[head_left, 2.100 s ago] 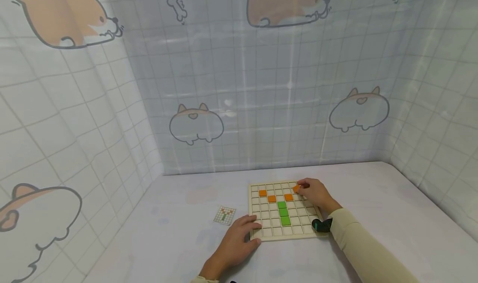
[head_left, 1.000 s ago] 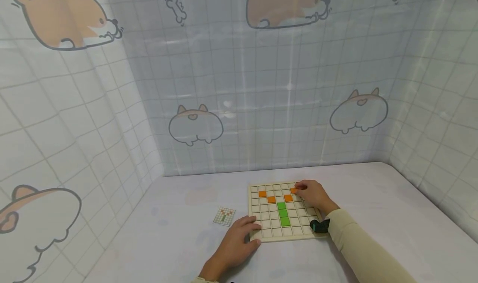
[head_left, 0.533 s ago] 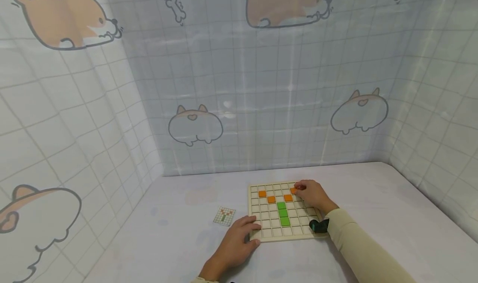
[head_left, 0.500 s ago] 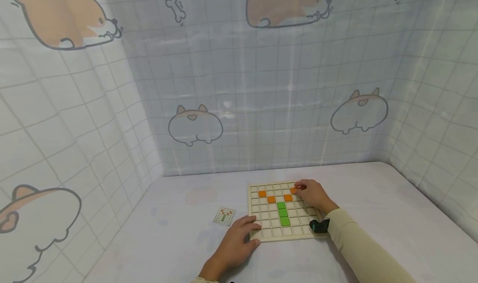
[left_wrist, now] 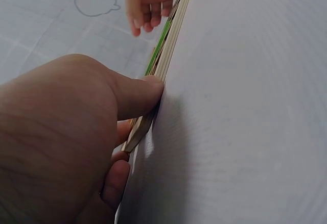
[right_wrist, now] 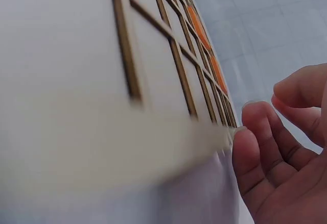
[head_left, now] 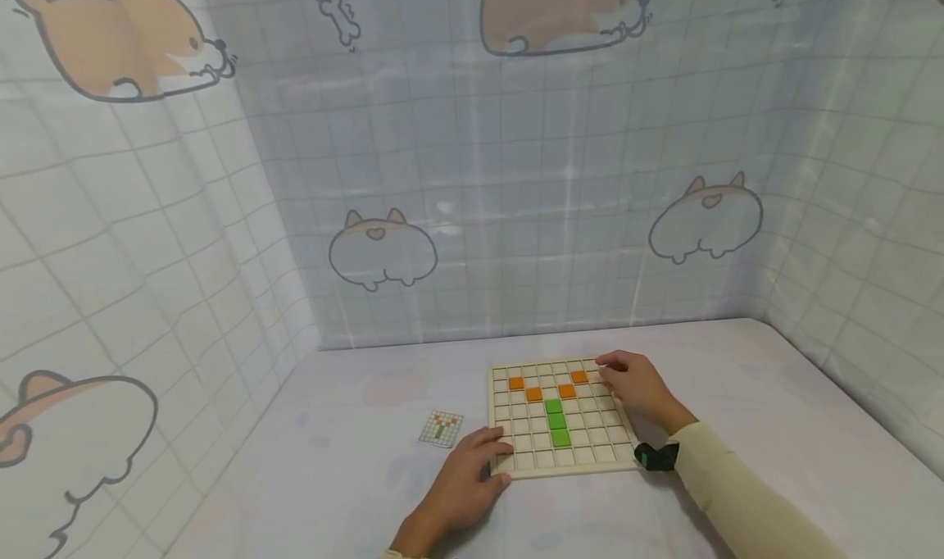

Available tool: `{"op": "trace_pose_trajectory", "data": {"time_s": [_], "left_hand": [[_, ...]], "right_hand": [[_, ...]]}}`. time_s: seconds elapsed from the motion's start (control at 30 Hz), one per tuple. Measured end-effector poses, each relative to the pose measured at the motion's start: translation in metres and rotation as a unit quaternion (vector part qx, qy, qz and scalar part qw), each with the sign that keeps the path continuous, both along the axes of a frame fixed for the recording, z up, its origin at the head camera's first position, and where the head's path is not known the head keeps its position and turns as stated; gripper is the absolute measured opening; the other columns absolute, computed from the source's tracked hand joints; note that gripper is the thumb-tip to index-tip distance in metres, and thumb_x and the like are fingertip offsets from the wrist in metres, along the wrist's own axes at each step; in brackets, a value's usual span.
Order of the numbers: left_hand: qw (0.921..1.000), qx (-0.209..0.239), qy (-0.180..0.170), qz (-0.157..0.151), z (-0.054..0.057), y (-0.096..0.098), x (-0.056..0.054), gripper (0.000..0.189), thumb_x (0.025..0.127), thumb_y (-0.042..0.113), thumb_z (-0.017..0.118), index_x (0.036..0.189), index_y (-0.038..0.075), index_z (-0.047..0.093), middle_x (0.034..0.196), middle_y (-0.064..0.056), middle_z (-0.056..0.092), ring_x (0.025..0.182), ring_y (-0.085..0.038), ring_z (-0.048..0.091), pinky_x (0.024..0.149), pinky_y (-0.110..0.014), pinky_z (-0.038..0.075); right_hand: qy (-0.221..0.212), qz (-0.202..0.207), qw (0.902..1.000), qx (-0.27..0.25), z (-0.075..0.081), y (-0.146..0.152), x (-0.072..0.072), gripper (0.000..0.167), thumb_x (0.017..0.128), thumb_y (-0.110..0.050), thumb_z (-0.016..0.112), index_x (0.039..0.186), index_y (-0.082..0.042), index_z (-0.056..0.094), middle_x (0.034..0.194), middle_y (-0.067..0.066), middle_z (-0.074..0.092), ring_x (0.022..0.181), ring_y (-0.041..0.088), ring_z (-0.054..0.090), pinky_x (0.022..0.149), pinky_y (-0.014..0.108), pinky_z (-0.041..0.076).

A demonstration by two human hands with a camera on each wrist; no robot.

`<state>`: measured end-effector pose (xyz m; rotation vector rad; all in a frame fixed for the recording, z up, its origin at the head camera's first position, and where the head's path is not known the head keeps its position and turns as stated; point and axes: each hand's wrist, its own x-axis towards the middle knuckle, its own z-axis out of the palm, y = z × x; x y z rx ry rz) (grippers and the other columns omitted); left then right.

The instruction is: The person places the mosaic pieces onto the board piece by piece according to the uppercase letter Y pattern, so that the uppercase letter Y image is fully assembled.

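A pale wooden grid board [head_left: 605, 466] lies on the table; orange and green square tiles are set in its cells. Three green tiles [head_left: 556, 421] form a column, with several orange tiles spreading in a V above them. My left hand [head_left: 465, 477] holds the board's near left corner, thumb along the front edge [left_wrist: 162, 63] and fingers at the left side. My right hand [head_left: 640, 385] is over the board's far right edge, beside the upper right orange tile [head_left: 579, 377]. Its fingers [right_wrist: 255, 147] are loosely bent with nothing between them.
A small card [head_left: 442, 429] printed with a similar grid pattern lies left of the board. A black band [head_left: 656, 456] sits on the right wrist. Pale sheets printed with cartoon dogs [head_left: 383, 252] surround the white table [head_left: 354, 461] at back and sides.
The right hand set the upper right orange tile into its cell, released it and moved off to the right. The left hand has stayed at the board's corner.
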<state>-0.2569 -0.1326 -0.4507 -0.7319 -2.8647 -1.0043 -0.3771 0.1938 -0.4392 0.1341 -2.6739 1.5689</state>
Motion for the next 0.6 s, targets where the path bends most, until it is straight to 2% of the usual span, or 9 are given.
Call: {"op": "trace_pose_trajectory", "data": {"time_s": [0.3, 0.6], "left_hand": [[1.0000, -0.003, -0.005, 0.003, -0.001, -0.005, -0.003, 0.033, 0.094, 0.026, 0.067, 0.126, 0.019, 0.068, 0.148, -0.001, 0.050, 0.140, -0.028, 0.040, 0.114, -0.053, 0.033], [0.9991, 0.011, -0.037, 0.019, 0.007, -0.010, -0.003, 0.033, 0.094, 0.028, 0.065, 0.126, 0.019, 0.068, 0.148, -0.002, 0.051, 0.140, -0.030, 0.041, 0.113, -0.057, 0.033]], "right_hand": [[-0.029, -0.010, 0.9995, 0.003, 0.009, 0.028, 0.012, 0.034, 0.100, -0.020, 0.057, 0.127, 0.000, 0.063, 0.115, 0.015, 0.067, 0.092, 0.022, 0.065, 0.073, 0.032, 0.058], [-0.018, 0.013, 0.9989, 0.041, 0.014, 0.054, 0.030, 0.034, 0.100, -0.019, 0.059, 0.125, 0.004, 0.063, 0.109, 0.015, 0.068, 0.090, 0.022, 0.065, 0.067, 0.032, 0.057]]}}
